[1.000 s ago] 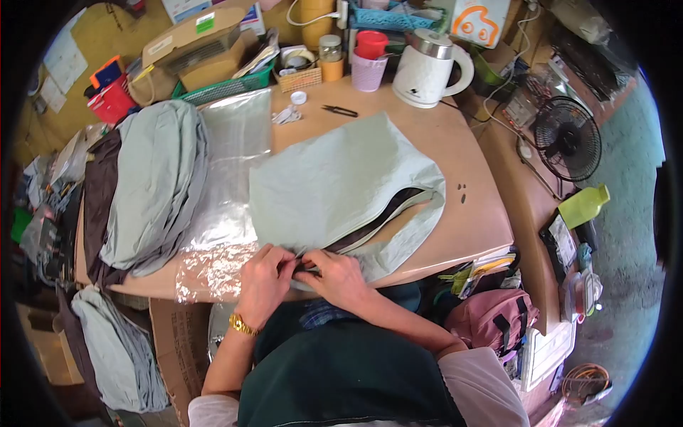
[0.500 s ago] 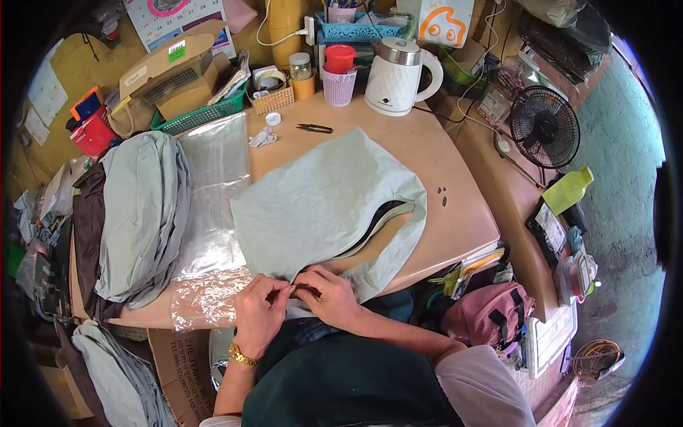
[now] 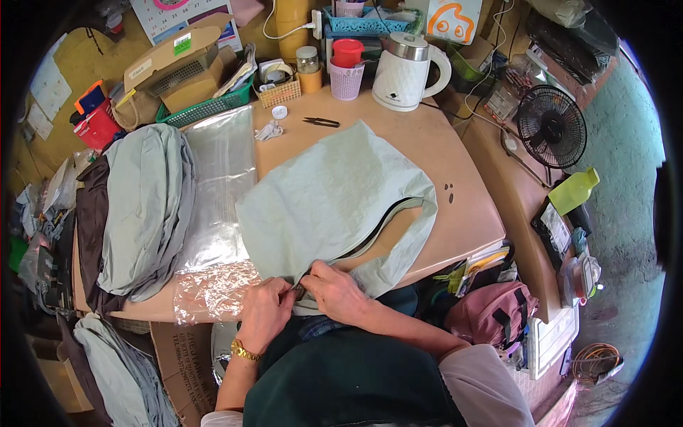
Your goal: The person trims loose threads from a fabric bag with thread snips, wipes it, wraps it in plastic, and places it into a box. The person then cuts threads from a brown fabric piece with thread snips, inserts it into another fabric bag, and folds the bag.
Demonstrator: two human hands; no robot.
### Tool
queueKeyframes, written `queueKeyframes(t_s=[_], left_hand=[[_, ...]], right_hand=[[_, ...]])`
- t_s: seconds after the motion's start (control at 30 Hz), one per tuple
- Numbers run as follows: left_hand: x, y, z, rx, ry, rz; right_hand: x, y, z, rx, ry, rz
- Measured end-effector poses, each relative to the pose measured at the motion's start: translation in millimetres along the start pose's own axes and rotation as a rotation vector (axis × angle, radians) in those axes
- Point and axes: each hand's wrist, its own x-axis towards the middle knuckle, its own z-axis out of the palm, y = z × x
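A pale grey-green fabric shoulder bag lies flat on the table in front of me, its dark-lined opening and wide strap towards the right. My left hand is closed in a pinch on the bag's near edge. Right beside it, my right hand grips the same edge, fingers bent and thumb pressed in. The fingertips of both hands nearly meet, and whatever small part lies between them is hidden. Thread snips rest beyond the bag.
Clear plastic bags lie left of the shoulder bag, beside a pile of similar grey-green bags. At the back stand a white kettle, a purple cup and a green basket. A black fan is at right.
The whole view has shifted slightly. My fingers have changed their hold on the bag's near edge, the left hand now curled more tightly beside the right.
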Motion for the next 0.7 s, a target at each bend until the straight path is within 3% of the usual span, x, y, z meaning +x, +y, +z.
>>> queueKeyframes(t_s=[0.17,0.2,0.23,0.33,0.4,0.43,0.5,0.57,0.6,0.67,0.7], left_hand=[[-0.9,3.5,-17.6,-0.002,-0.021,0.025],[-4.6,-4.3,-23.7,0.037,0.004,-0.004],[-7.3,-11.2,-30.3,0.076,0.026,-0.034],[-12.2,-10.9,-53.9,0.084,0.029,-0.078],[-12.9,-18.8,-63.5,0.075,0.026,-0.050],[-8.0,-26.3,-75.1,0.026,0.024,-0.037],[6.1,-51.2,-93.9,-0.084,0.132,-0.057],[36.2,-75.0,-80.2,-0.211,0.324,-0.026],[56.3,-80.7,-71.5,-0.226,0.411,-0.021],[100.5,-110.2,-44.6,-0.514,0.389,-0.066],[118.4,-108.4,-47.9,-0.339,0.229,-0.126]], right_hand=[[4.3,43.2,-51.6,-0.424,0.139,0.050],[0.9,74.3,-73.0,-0.561,0.217,-0.005],[-2.4,89.0,-98.5,-0.595,0.340,0.096],[-9.2,76.9,-156.6,-0.508,0.438,0.278],[-14.6,62.7,-166.1,-0.553,0.189,0.395],[-17.9,71.2,-176.0,-0.548,0.183,0.389],[-16.3,93.0,-198.0,0.166,0.324,0.476],[20.3,100.7,-207.6,-0.113,0.401,0.566],[38.4,111.4,-200.0,-0.015,0.412,0.458],[79.3,143.2,-165.3,0.086,0.453,0.294],[96.9,153.3,-161.1,0.092,0.461,0.269]])
